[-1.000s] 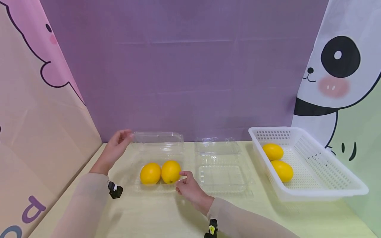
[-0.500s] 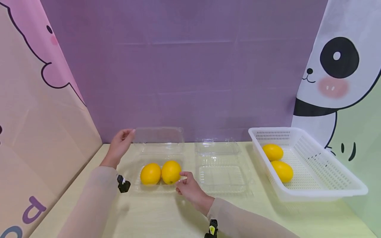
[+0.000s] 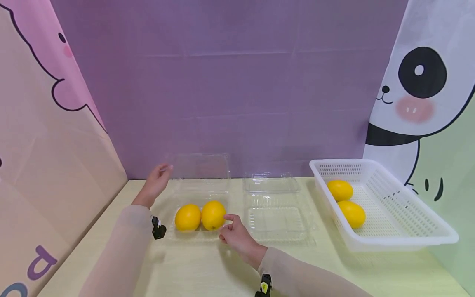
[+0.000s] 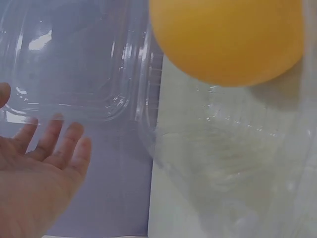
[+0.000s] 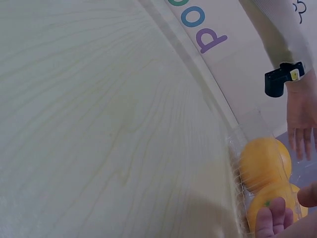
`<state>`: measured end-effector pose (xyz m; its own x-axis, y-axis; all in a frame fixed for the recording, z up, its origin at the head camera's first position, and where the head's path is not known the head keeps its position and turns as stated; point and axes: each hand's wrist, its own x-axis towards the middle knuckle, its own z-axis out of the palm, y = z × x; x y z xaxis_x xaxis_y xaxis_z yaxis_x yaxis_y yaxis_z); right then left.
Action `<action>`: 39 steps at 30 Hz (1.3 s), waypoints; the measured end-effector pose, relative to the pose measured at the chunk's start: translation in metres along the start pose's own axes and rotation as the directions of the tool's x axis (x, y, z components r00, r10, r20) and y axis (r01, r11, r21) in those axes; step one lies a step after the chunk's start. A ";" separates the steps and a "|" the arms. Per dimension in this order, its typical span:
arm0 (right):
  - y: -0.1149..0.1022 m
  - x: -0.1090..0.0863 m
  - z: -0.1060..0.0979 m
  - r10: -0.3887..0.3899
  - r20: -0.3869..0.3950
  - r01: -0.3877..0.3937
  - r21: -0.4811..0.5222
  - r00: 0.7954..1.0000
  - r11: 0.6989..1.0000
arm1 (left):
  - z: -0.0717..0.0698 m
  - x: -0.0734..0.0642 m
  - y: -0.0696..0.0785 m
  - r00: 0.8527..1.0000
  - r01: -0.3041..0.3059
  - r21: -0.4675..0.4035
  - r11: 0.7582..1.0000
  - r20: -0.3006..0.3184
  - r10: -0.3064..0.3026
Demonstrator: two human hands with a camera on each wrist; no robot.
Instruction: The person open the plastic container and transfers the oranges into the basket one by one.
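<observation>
A person in pale sleeves (image 3: 118, 249) has a small black camera (image 3: 158, 228) on each wrist and reaches over a pale wooden surface (image 3: 185, 268). The right hand (image 3: 241, 239) is nearest, at the front right corner of a clear plastic box (image 3: 194, 236). Its thumb is by the fruit and its other fingers are bent below, but I cannot tell if this grip is clamped on the box. Inside the box, two round yellow-orange fruits, the left fruit (image 3: 188, 217) and the right fruit (image 3: 213, 215), sit side by side. A little green spot shows on the right one. Farther back, the left hand (image 3: 154, 184) is up at the left edge of the clear lid (image 3: 200, 167). Its grip is apart, with loose, nearly straight fingers, and the tips are right at the edge. The lid stands up at the back of the box. Just to the right is a second clear box (image 3: 276, 222) with its lid up. Past that, at the right end, is a white basket (image 3: 408, 241) full of little holes, with two more yellow fruits (image 3: 351, 214) by its left wall. Behind it all hang a purple sheet (image 3: 237, 82) and a big panda picture (image 3: 415, 109).
</observation>
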<state>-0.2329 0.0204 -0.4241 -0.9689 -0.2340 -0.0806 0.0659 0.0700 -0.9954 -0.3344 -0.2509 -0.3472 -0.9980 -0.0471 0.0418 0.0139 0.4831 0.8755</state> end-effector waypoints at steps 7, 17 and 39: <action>0.001 0.000 0.000 0.001 -0.001 -0.001 -0.004 1.000 1.000 | 0.007 0.000 -0.001 1.000 0.008 0.012 1.000 0.021 -0.008; 0.002 0.000 -0.001 -0.004 0.006 0.004 0.008 1.000 1.000 | 0.013 -0.001 -0.011 0.989 0.109 0.050 0.993 0.090 -0.114; 0.003 0.001 -0.001 -0.007 0.000 0.007 0.009 1.000 1.000 | 0.013 -0.004 -0.023 0.949 0.204 0.106 0.973 0.223 -0.223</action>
<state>-0.2335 0.0211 -0.4267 -0.9693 -0.2346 -0.0741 0.0618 0.0596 -0.9963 -0.3315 -0.2505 -0.3740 -0.9638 0.0425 -0.2631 -0.1966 0.5531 0.8096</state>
